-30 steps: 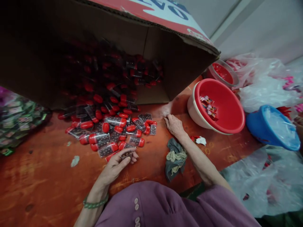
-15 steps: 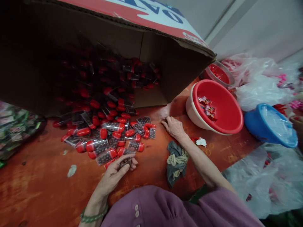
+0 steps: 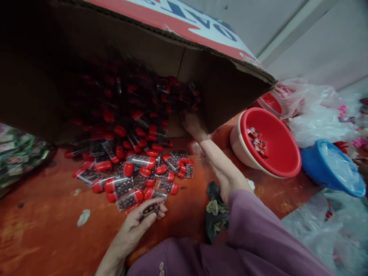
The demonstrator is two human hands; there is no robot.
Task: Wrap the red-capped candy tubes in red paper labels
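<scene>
My left hand (image 3: 137,222) is closed around a small clear plastic container (image 3: 150,208), its open end facing up and round brown balls showing inside. Just beyond it lies a heap of similar red-capped containers (image 3: 143,161), spilling from the mouth of a large cardboard box (image 3: 230,86) that rests on its side. My right hand (image 3: 192,124) reaches into the right part of that box, over its bottom flap and close to the containers at the back. Shadow and blur hide its fingers.
At the right stands a red basin (image 3: 283,153) holding a few small wrapped pieces, beside a blue basin (image 3: 316,163). A dark cloth (image 3: 215,214) lies under my right arm. Plastic bags (image 3: 316,126) crowd the far right, and green packets (image 3: 17,157) lie at the left.
My right hand has moved from the table forward and left into the box. My left hand still holds the container, now tilted so the balls show more clearly. The view has shifted slightly.
</scene>
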